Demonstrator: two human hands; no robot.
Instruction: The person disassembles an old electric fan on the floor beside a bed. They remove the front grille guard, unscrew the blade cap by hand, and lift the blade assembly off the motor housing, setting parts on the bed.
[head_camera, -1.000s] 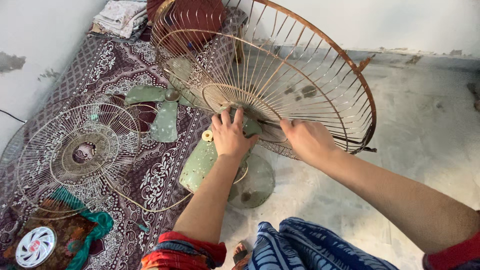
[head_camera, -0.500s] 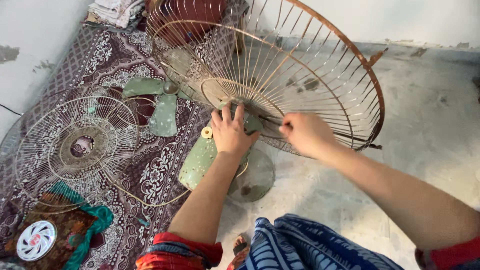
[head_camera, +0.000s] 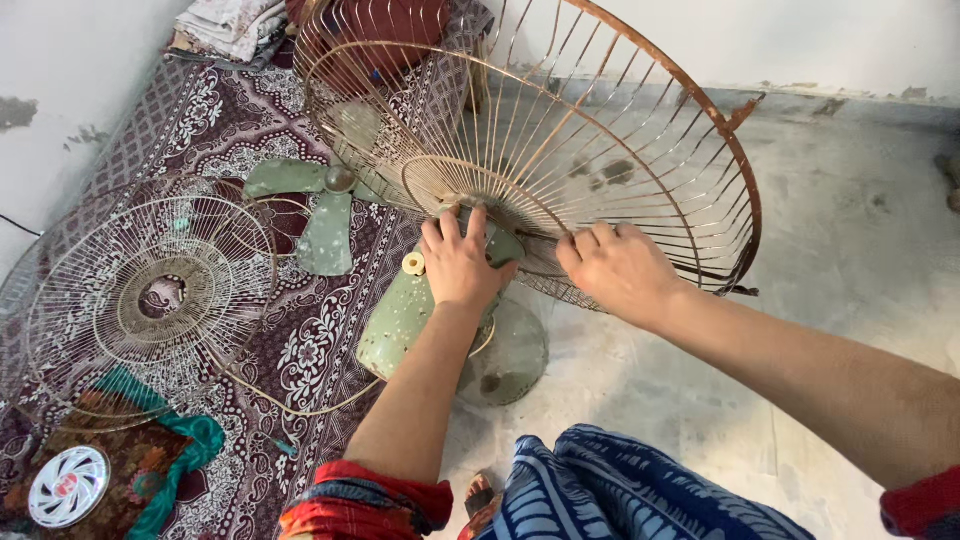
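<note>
The left hand (head_camera: 458, 262) lies flat on top of the green motor (head_camera: 420, 310), fingers spread and pressing rather than closing round it, most likely to steady the fan. The right hand (head_camera: 620, 268) is curled loosely against the rear guard (head_camera: 600, 150) just right of the motor, fingertips bent onto the wires near the hub; whether it truly grips one, I cannot tell. The guard sits tilted on the motor's front, its rusty rim rising away from the person, and seems propped there by both hands. Below the motor is the round base (head_camera: 510, 350). Left of the motor lie the 3-bladed propeller (head_camera: 315, 200) and, further left, the front guard (head_camera: 150, 295), both flat on a patterned maroon mat (head_camera: 300, 350). A small white disc (head_camera: 68, 486) rests on a cloth at the mat's near corner. Right of the motor the floor (head_camera: 850, 280) is bare grey concrete, meeting a pale wall (head_camera: 800, 40).
</note>
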